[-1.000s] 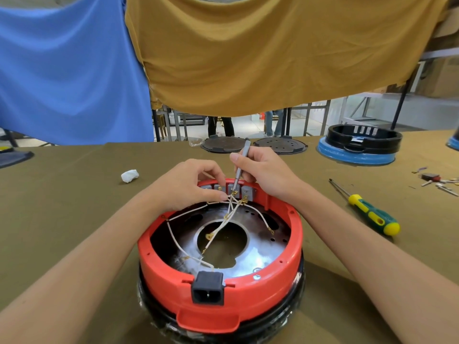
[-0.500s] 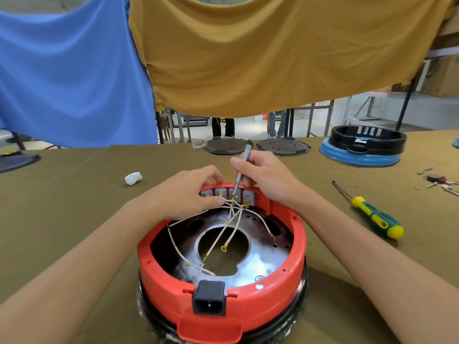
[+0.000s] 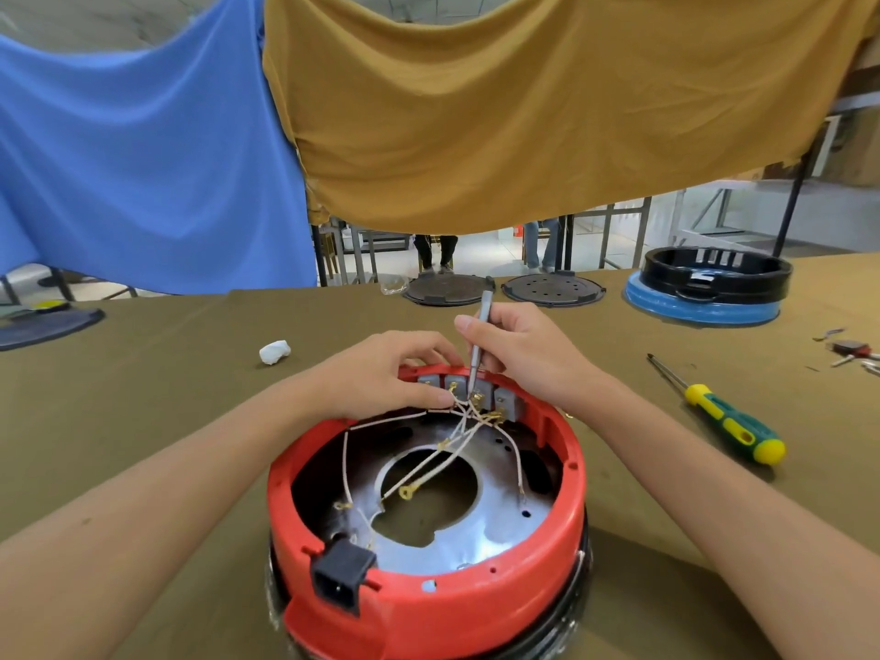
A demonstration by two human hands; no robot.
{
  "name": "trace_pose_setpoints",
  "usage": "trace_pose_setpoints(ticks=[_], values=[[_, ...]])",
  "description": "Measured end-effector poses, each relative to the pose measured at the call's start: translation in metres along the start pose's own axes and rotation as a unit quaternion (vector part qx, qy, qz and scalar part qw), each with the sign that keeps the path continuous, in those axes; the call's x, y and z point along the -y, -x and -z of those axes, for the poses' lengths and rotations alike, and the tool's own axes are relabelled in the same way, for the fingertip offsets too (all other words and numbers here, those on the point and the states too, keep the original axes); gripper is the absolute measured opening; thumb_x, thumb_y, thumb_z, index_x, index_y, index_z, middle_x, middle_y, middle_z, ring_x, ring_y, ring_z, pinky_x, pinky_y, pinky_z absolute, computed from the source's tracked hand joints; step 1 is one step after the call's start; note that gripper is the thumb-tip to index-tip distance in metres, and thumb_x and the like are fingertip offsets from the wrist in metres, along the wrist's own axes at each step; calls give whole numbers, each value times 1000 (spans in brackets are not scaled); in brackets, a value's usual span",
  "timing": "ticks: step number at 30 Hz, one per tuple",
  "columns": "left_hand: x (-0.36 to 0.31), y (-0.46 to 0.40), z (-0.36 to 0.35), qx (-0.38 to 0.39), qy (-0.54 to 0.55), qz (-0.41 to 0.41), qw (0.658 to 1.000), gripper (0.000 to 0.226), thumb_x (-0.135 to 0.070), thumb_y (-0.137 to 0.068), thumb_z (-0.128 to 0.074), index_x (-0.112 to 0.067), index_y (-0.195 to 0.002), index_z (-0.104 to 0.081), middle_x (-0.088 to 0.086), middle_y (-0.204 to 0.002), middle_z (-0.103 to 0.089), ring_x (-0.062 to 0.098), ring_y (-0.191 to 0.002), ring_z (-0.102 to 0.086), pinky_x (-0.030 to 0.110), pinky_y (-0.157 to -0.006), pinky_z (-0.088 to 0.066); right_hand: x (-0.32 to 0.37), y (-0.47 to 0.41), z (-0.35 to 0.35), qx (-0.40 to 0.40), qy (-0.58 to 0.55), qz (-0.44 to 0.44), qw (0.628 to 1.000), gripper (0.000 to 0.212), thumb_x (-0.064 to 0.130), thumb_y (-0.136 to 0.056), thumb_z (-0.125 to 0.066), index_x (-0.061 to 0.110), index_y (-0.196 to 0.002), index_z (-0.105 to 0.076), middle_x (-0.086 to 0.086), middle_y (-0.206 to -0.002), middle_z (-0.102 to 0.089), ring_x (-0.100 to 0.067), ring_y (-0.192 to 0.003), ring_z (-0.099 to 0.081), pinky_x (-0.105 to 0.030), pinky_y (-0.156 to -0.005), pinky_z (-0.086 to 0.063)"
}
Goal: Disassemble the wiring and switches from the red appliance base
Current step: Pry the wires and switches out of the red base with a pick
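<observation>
A dark flat piece (image 3: pixel 47 326) is lying far to the left of the red appliance base (image 3: pixel 428 602), at the edge of the olive-covered table (image 3: pixel 143 421), and a small white wad (image 3: pixel 275 351) is sitting closer, up and to the left of the base. The base itself is standing open side up at the near middle of the table, with a black power socket (image 3: pixel 340 571) sticking out of its near rim and a shiny metal plate (image 3: pixel 476 531) showing inside. The left hand (image 3: pixel 381 373) is reaching over the base's far left rim, its fingers curling and its thumb and fingertips pinching the white wires (image 3: pixel 428 469) where they are gathering just in front of the grey switches (image 3: pixel 476 390). Those switches are sitting in a row against the inside of the base's far wall, and the wires are trailing from them down across the plate, several ending in loose brass terminals. The right hand (image 3: pixel 524 354) is hovering over the far rim, gripping a slim grey tool (image 3: pixel 477 347) like a pen, its tip touching down among the switch terminals. Beyond the base, two dark round covers (image 3: pixel 552 290) are lying at the table's far edge. To the right of the base, a screwdriver with a yellow-and-green handle (image 3: pixel 728 419) is lying on the cloth, and farther back a black ring on a blue base (image 3: pixel 705 292) is standing. Small metal bits (image 3: pixel 847 350) are lying scattered at the far right.
</observation>
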State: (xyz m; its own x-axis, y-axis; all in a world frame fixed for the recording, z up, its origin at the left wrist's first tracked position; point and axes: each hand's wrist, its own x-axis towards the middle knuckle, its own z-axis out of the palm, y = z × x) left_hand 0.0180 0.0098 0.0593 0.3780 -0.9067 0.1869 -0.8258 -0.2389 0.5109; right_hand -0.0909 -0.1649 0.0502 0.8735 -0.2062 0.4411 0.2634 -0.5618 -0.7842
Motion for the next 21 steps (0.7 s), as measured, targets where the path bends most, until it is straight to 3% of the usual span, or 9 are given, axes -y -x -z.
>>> trace_pose_setpoints(ticks=[6,11,13,15,19,21], values=[[-1,-1,-2,-11,18,-3,1000,36,-29,-83,-78,-24,-116,-66,-8,-112,-70,6,-106,-64,39,-103,-47,-2,2,-3,14,20,25,999,33,36,-99,-57,19,-71,-58,10,-52,-51,-5,-49,-46,-17,-52,-39],[-9,-5,6,23,-38,21,999,37,-39,-81,-79,-35,-115,-65,-20,-110,-67,-11,-102,-58,19,-94,-46,-2,2,-3,15,18,26,999,37,33,-100,-56,6,-73,-58,11,-51,-47,-4,-47,-42,-15,-49,-36],[-9,-4,4,14,-31,24,999,34,-36,-82,-78,-35,-113,-64,-16,-109,-68,-4,-103,-60,26,-96,-48,-2,3,-3,15,15,25,999,40,32,-100,-56,3,-73,-56,10,-51,-46,-5,-47,-41,-15,-48,-35],[-6,-1,1,4,-3,18,1000,35,-31,-84,-77,-29,-117,-66,-11,-110,-70,8,-103,-65,37,-100,-49,-1,4,-3,18,3,18,1000,38,33,-100,-56,11,-69,-54,11,-50,-45,-4,-46,-40,-15,-48,-34],[-1,2,-2,-13,27,2,1000,32,-29,-82,-79,-36,-112,-69,-19,-101,-72,3,-92,-68,33,-94,-51,2,5,-5,27,-1,4,1000,41,32,-100,-56,20,-62,-48,12,-48,-42,-3,-43,-37,-14,-47,-32],[-2,-1,-1,-6,38,1,999,33,-28,-81,-80,-34,-111,-70,-16,-104,-72,5,-98,-67,33,-98,-49,4,5,-4,37,1,-2,999,42,32,-100,-57,19,-61,-48,12,-47,-41,-4,-43,-35,-15,-47,-32]])
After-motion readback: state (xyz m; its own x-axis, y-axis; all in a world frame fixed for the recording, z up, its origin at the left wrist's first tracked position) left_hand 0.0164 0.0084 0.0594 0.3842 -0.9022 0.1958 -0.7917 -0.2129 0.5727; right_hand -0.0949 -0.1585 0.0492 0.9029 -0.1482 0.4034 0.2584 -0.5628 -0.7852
